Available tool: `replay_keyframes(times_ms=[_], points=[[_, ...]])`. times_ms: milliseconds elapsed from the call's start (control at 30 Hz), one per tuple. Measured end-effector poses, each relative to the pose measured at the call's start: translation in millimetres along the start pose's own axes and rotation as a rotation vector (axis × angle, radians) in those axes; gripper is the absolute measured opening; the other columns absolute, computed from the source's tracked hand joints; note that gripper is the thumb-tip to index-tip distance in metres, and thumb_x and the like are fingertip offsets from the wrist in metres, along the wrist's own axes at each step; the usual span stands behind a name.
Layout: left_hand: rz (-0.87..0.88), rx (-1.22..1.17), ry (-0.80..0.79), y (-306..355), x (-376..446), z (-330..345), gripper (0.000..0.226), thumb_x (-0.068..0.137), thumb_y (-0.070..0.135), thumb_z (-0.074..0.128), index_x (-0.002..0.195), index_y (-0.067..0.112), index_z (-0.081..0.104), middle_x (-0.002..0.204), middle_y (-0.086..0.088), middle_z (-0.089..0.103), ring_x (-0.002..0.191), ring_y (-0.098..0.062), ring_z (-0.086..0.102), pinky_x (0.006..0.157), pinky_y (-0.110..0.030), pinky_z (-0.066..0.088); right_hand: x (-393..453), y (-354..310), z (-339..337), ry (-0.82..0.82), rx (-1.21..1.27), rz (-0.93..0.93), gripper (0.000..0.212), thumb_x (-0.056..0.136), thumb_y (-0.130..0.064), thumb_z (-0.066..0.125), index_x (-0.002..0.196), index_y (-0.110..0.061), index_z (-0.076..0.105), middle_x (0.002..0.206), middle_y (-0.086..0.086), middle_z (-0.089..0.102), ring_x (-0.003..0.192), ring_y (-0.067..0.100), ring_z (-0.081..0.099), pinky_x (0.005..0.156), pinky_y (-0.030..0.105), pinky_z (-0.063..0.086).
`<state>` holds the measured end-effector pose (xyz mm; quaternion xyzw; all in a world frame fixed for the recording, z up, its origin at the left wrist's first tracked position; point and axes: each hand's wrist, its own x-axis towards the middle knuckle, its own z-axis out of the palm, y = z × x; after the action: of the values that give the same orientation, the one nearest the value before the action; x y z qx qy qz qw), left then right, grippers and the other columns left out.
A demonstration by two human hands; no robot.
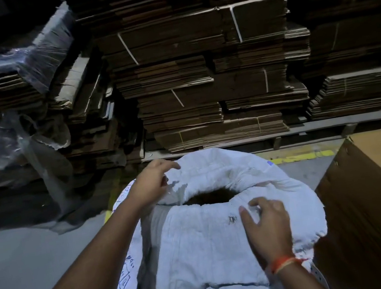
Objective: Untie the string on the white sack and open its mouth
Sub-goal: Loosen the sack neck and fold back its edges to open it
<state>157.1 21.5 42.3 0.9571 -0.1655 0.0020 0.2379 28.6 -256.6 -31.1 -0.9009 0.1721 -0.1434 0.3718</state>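
The white sack stands upright in front of me on the floor. Its top cloth is folded outward all around, and a dark oval opening shows in the middle. My left hand pinches the folded rim at the far left of the mouth. My right hand rests on the near right fold, fingers curled onto the cloth beside a small dark mark. No string is visible on the sack. Handwritten marks run down the sack's left side.
Tall stacks of flattened, strapped cardboard fill the wall behind the sack. Loose clear plastic sheeting hangs at the left. A brown carton stands close on the right. Grey floor with a yellow line lies around.
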Motion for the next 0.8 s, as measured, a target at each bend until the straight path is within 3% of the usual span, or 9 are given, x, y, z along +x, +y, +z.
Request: replay_keyframes(times_ms=[167, 233, 400, 467, 533, 567, 633, 700, 800], points=[[0.270, 0.359, -0.162, -3.5, 33.5, 31.1, 0.088, 0.085, -0.006, 0.063, 0.144, 0.056, 0.040, 0.154, 0.006, 0.042, 0.126, -0.022, 0.055, 0.088, -0.041, 0.056, -4.7, -0.3, 24.2, -0.152, -0.078, 0.247, 0.064, 0.088, -0.069, 0.057, 0.140, -0.032, 0.054, 0.130, 0.012, 0.054, 0.116, 0.037, 0.058, 0.103, 0.044, 0.050], [0.354, 0.476, -0.266, 4.4, 44.4, 39.5, 0.083, 0.098, 0.007, 0.059, 0.152, 0.060, 0.025, 0.164, 0.000, 0.032, 0.130, -0.025, 0.053, 0.093, -0.039, 0.053, 0.0, 0.8, 35.1, -0.209, -0.123, 0.278, 0.077, 0.085, -0.070, 0.059, 0.151, -0.035, 0.039, 0.135, 0.013, 0.053, 0.121, 0.038, 0.057, 0.103, 0.044, 0.050], [0.619, 0.682, -0.436, 20.8, 73.9, 66.3, 0.108, 0.091, -0.002, 0.060, 0.158, 0.059, 0.002, 0.165, -0.004, 0.027, 0.086, -0.027, 0.056, 0.067, -0.038, 0.051, 6.4, 10.5, 55.4, -0.289, -0.189, 0.230, 0.075, 0.090, -0.049, 0.067, 0.154, -0.036, 0.031, 0.131, 0.008, 0.060, 0.121, 0.030, 0.061, 0.097, 0.040, 0.054], [0.748, 0.871, -0.557, 32.0, 78.3, 77.5, 0.090, 0.096, 0.018, 0.066, 0.156, 0.060, 0.013, 0.156, -0.007, 0.039, 0.082, -0.027, 0.056, 0.070, -0.041, 0.056, 6.4, 13.8, 56.8, -0.279, -0.143, 0.179, 0.067, 0.092, -0.038, 0.068, 0.152, -0.035, 0.037, 0.132, 0.004, 0.065, 0.121, 0.026, 0.063, 0.099, 0.036, 0.053], [0.868, 0.927, -0.566, 34.2, 79.5, 89.1, 0.058, 0.091, 0.072, 0.055, 0.144, 0.052, 0.047, 0.134, -0.005, 0.062, 0.095, -0.030, 0.066, 0.082, -0.045, 0.058, 4.1, 16.0, 51.9, -0.271, -0.059, 0.128, 0.065, 0.092, -0.031, 0.069, 0.150, -0.037, 0.040, 0.133, -0.002, 0.066, 0.121, 0.020, 0.064, 0.098, 0.032, 0.052], [0.909, 0.915, -0.562, 32.2, 84.7, 95.8, 0.065, 0.085, 0.085, 0.043, 0.138, 0.048, 0.055, 0.123, -0.004, 0.066, 0.100, -0.030, 0.067, 0.085, -0.045, 0.057, 2.9, 17.2, 47.4, -0.269, -0.021, 0.103, 0.065, 0.092, -0.030, 0.070, 0.149, -0.037, 0.042, 0.133, -0.006, 0.066, 0.120, 0.017, 0.065, 0.098, 0.031, 0.052], [0.874, 0.921, -0.502, 35.8, 88.7, 99.9, 0.046, 0.097, 0.062, 0.044, 0.140, 0.048, 0.055, 0.118, -0.002, 0.065, 0.107, -0.029, 0.064, 0.085, -0.043, 0.055, 0.1, 19.8, 37.0, -0.261, 0.018, 0.050, 0.057, 0.091, -0.029, 0.072, 0.143, -0.036, 0.049, 0.128, -0.012, 0.066, 0.112, 0.010, 0.065, 0.093, 0.027, 0.052], [0.654, 0.773, -0.424, 29.4, 95.7, 95.9, 0.040, 0.099, 0.032, 0.058, 0.137, 0.044, 0.062, 0.117, 0.002, 0.066, 0.113, -0.027, 0.064, 0.086, -0.037, 0.054, -3.5, 21.6, 26.4, -0.250, 0.018, 0.018, 0.044, 0.090, -0.029, 0.074, 0.131, -0.036, 0.059, 0.116, -0.014, 0.067, 0.099, 0.005, 0.063, 0.084, 0.018, 0.048], [0.427, 0.558, -0.331, 25.6, 100.8, 92.8, 0.035, 0.091, 0.026, 0.066, 0.120, 0.043, 0.073, 0.110, 0.010, 0.067, 0.109, -0.018, 0.065, 0.071, -0.026, 0.041, -10.6, 22.9, 12.0, -0.260, -0.025, -0.010, 0.023, 0.090, -0.034, 0.074, 0.112, -0.037, 0.071, 0.100, -0.013, 0.067, 0.082, 0.002, 0.061, 0.072, 0.004, 0.039]])
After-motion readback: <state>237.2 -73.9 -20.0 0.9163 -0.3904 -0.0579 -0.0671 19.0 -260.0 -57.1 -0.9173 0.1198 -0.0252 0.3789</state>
